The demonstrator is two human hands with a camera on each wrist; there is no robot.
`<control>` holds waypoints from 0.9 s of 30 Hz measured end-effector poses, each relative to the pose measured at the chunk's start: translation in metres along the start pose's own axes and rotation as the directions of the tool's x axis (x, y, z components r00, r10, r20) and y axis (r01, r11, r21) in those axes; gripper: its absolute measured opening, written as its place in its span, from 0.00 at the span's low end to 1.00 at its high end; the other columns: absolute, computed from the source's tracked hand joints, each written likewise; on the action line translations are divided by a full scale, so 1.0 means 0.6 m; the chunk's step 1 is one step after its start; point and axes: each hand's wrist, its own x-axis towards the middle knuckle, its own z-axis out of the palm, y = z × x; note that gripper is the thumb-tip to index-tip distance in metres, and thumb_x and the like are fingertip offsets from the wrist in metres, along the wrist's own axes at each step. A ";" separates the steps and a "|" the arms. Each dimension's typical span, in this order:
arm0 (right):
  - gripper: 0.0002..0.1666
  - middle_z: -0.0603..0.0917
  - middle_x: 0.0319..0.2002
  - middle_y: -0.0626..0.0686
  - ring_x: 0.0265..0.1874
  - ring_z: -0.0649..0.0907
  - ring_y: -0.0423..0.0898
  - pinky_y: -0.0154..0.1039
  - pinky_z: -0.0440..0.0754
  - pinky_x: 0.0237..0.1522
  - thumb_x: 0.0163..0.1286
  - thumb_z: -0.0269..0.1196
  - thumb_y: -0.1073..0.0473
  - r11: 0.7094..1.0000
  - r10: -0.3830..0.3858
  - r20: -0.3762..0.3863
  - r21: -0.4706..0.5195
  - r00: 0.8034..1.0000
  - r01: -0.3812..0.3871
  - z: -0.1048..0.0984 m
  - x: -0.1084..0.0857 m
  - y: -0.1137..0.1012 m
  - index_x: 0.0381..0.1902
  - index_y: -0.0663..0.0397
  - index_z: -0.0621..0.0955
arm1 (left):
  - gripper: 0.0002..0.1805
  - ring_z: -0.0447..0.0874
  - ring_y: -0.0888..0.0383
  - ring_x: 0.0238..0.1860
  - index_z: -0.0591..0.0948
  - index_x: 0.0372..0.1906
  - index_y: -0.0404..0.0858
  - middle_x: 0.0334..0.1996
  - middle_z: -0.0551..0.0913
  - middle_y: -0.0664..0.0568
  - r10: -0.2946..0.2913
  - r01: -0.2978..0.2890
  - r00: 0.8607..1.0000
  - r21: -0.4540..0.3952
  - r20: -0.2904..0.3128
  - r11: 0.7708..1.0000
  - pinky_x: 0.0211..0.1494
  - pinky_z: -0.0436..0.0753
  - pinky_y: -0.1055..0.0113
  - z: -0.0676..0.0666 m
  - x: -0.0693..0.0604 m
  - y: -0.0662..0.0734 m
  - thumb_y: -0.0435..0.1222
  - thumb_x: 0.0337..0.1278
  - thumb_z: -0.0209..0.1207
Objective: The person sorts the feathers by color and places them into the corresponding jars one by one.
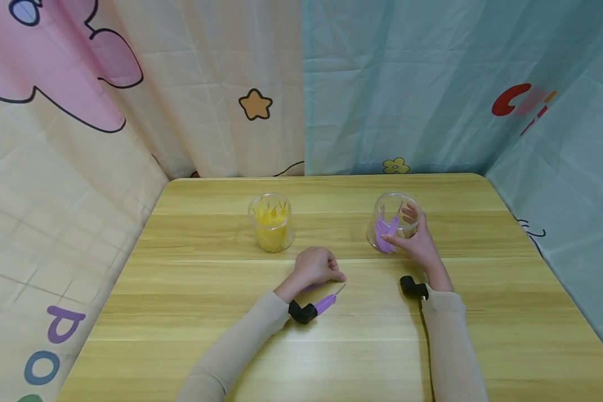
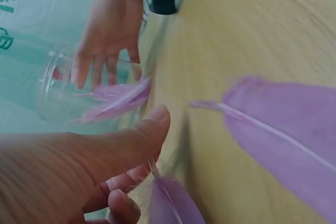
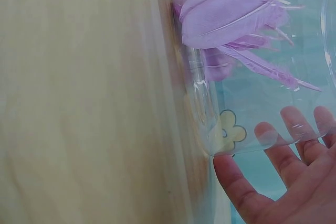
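My left hand (image 1: 317, 266) pinches a purple feather (image 2: 173, 203) by its quill between thumb and fingers, low over the table. Its vane hangs below the hand, mostly covered by it in the head view. A second purple feather (image 1: 325, 304) lies on the wood beside the left wrist, quill pointing away. To the right, my right hand (image 1: 418, 239) holds a clear plastic jar (image 1: 396, 196) around its side, thumb in front and fingers behind. Several purple feathers (image 3: 231, 17) stand inside that jar, quills toward the rim. The jar is upright on the table.
Another clear jar (image 1: 251, 215), filled with yellow feathers (image 1: 272, 231), stands at the back left of the wooden table (image 1: 181, 312). Printed curtains (image 1: 206, 67) enclose the table's back and sides. A black wrist camera (image 1: 302, 312) juts from the left sleeve.
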 end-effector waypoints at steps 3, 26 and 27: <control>0.58 0.52 0.67 0.70 0.65 0.54 0.68 0.68 0.55 0.60 0.54 0.70 0.69 1.000 -0.006 0.001 -0.001 1.000 0.006 0.000 0.000 0.000 0.72 0.61 0.46 | 0.14 0.71 0.63 0.25 0.81 0.18 0.53 0.19 0.76 0.64 0.000 0.000 1.000 -0.103 0.005 0.995 0.28 0.69 0.67 -0.007 0.003 0.003 0.54 0.42 0.70; 0.60 0.52 0.69 0.66 0.66 0.54 0.65 0.67 0.56 0.59 0.54 0.72 0.65 1.000 0.023 0.004 0.005 1.000 -0.023 -0.005 0.010 0.029 0.73 0.54 0.45 | 0.09 0.62 0.63 0.23 0.80 0.36 0.27 0.20 0.70 0.56 0.176 -0.424 0.905 -0.833 -0.386 0.355 0.28 0.67 0.72 -0.085 0.089 0.122 0.32 0.59 0.62; 0.61 0.52 0.69 0.65 0.66 0.54 0.65 0.67 0.56 0.59 0.54 0.73 0.64 1.000 0.025 0.001 0.002 1.000 -0.025 -0.005 0.012 0.036 0.73 0.52 0.45 | 0.09 0.62 0.63 0.23 0.79 0.36 0.26 0.20 0.70 0.56 0.170 -0.447 0.895 -0.838 -0.413 0.313 0.29 0.69 0.73 -0.085 0.095 0.128 0.31 0.59 0.61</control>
